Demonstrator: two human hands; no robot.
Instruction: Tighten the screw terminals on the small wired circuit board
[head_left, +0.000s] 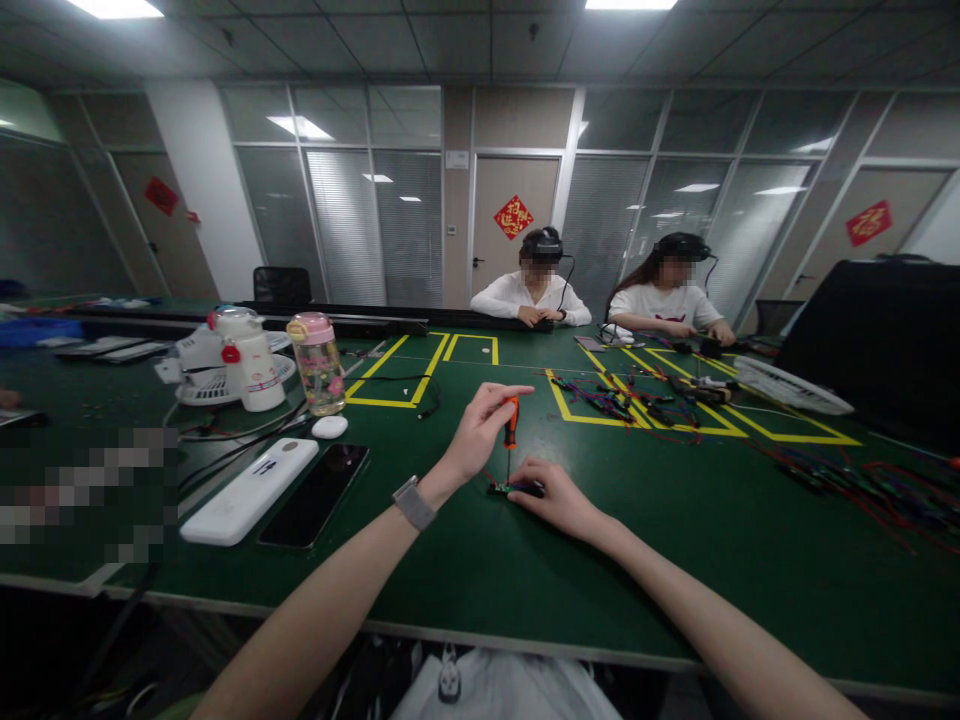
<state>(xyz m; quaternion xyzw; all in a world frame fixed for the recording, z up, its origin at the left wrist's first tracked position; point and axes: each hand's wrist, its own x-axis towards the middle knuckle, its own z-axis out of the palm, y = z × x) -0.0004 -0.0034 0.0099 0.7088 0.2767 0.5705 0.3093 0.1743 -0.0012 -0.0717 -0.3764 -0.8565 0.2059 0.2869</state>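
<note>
My left hand [480,428], with a grey-banded watch on its wrist, is closed around the top of an orange and black screwdriver [511,432]. The screwdriver stands upright, its thin shaft running down to a small circuit board [498,489] on the green table. Whether the tip sits in a screw is too small to tell. My right hand [559,497] rests on the table with its fingers pinching the board's right side, which they partly hide. A dark part and a red wire show at the board.
Left of my hands lie a black phone [315,495], a white power bank [250,492] and a white earbud case [329,428]. Behind them stand a pink-lidded bottle [318,365] and a white flask [251,365]. Wired boards [600,397] lie at right. Two people sit opposite.
</note>
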